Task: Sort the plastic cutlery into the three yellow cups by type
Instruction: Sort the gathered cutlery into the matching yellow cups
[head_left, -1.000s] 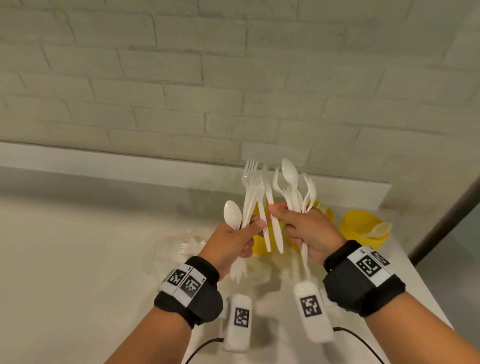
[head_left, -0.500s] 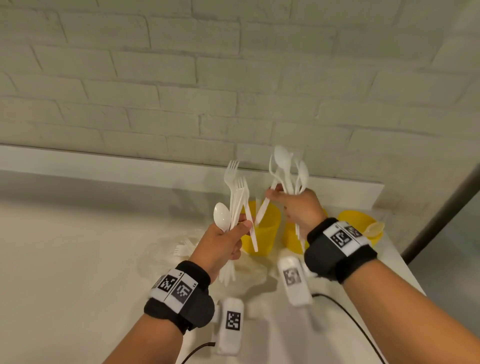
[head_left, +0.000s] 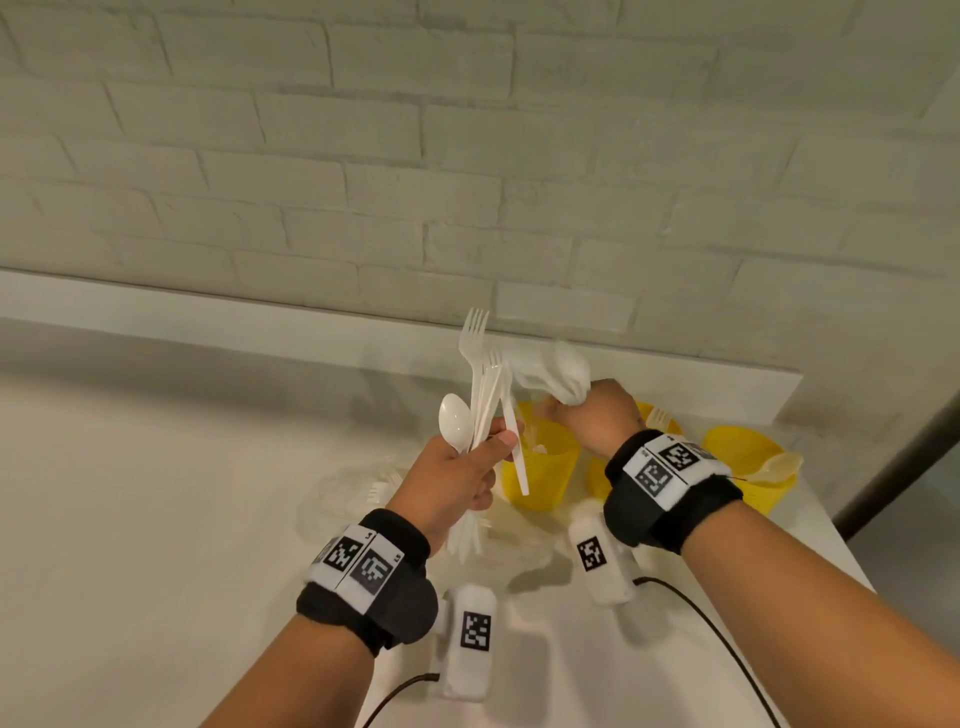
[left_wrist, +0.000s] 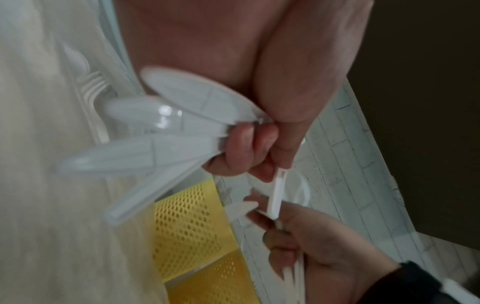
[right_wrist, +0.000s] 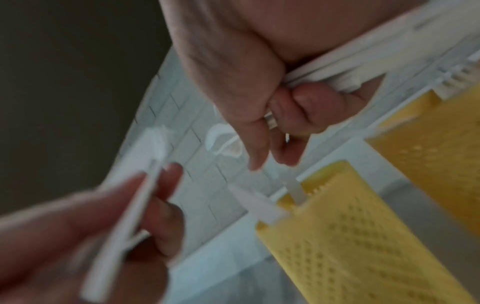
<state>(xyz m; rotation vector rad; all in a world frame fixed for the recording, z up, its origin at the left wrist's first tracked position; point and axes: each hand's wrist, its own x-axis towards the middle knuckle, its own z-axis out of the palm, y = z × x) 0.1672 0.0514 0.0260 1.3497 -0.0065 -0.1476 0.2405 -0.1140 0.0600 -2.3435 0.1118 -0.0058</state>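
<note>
My left hand grips a mixed bunch of white cutlery upright: forks, one spoon and a knife that hangs down in front of the left yellow cup. In the left wrist view its fingers curl round the handles. My right hand grips a blurred bunch of spoons, tilted left, just above the left cup. The middle yellow cup is mostly hidden behind my right wrist, and a fork sticks out of it. The right yellow cup holds a spoon. White pieces poke from the near cup.
A clear plastic bag with more white cutlery lies on the white table left of the cups. The brick wall and its ledge stand just behind them. The table's right edge runs close to the right cup.
My right hand has parted from the left hand and moved forward over the left cup, tipping its spoons to the left. The left hand has kept its bunch, almost still.
</note>
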